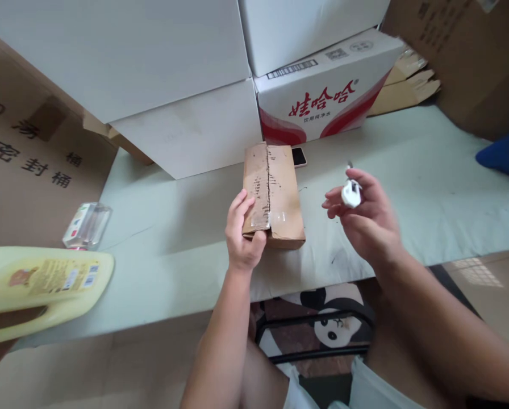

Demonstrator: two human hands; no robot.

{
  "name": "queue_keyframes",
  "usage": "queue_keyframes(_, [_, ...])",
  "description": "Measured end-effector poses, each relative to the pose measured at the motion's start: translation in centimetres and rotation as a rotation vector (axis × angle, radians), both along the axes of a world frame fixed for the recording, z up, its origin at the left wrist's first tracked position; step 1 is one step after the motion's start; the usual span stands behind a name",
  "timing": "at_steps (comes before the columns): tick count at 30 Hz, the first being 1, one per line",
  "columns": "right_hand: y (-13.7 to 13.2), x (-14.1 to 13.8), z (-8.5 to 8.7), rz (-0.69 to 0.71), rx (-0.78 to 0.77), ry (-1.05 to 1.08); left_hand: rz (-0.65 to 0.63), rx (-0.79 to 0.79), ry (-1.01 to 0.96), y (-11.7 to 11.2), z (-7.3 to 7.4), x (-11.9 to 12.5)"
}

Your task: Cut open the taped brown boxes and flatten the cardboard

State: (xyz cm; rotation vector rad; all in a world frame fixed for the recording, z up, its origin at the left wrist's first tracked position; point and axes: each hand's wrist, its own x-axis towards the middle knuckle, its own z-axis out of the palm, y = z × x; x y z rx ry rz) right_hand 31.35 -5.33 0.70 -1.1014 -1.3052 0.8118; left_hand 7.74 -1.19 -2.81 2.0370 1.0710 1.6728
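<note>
A brown cardboard box [284, 193] lies on the pale green cloth, with a seam along its top, dark marks beside the seam and clear tape near its front end. My left hand [241, 236] grips the near left corner, fingers over the top and thumb at the front edge. To the right of the box and apart from it, my right hand [369, 218] is turned palm up with its fingers curled. It holds a small white cutter [351, 194], whose short grey tip points away from me. The lower part of the cutter is partly hidden by the fingers.
Behind the box stand white cartons [195, 133] and a red-and-white carton [322, 102]. A phone [299, 157] lies beside the box's far end. At left are a clear plastic bottle [90, 224] and a yellow jug [67, 284]. The table's front edge [173, 315] runs below.
</note>
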Motion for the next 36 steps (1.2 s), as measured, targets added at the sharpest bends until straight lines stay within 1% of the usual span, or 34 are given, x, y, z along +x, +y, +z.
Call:
queue_keyframes(3, [-1.4, -0.5, 1.7, -0.150, 0.067, -0.107, 0.012, -0.003, 0.010, -0.1, 0.0, 0.1])
queue_keyframes(5, [-2.4, -0.8, 2.4, -0.184, 0.135, -0.166, 0.012, -0.011, 0.025, -0.2, 0.0, 0.1])
queue_keyframes(7, [-3.1, -1.1, 3.1, -0.160, 0.177, -0.233, 0.007, -0.018, 0.033, -0.2, 0.0, 0.1])
queue_keyframes(9, [-3.6, -1.6, 3.8, -0.104, 0.185, -0.309, 0.009, -0.025, 0.032, -0.2, 0.0, 0.2])
queue_keyframes(12, [-3.7, -2.4, 4.8, -0.013, 0.197, -0.400, 0.033, -0.037, 0.042, -0.3, 0.1, 0.4])
queue_keyframes(14, [-3.6, -2.9, 5.2, 0.019, 0.205, -0.445, 0.046, -0.040, 0.058, -0.4, 0.1, 0.5])
queue_keyframes(21, [-4.0, -4.5, 5.5, 0.018, 0.258, -0.498, 0.074, -0.020, 0.053, -0.6, 0.0, 1.1])
queue_keyframes(28, [-3.6, -6.7, 4.8, -0.024, 0.257, -0.419, 0.095, -0.026, 0.040, -0.7, 0.1, 1.3])
queue_keyframes(31, [-3.7, -6.8, 5.0, -0.032, 0.233, -0.415, 0.088, -0.021, 0.038, -0.8, 0.1, 1.2])
queue_keyframes(36, [-4.6, -5.8, 6.2, -0.055, 0.162, -0.435, 0.054, -0.009, 0.059, -1.0, 0.1, 1.3])
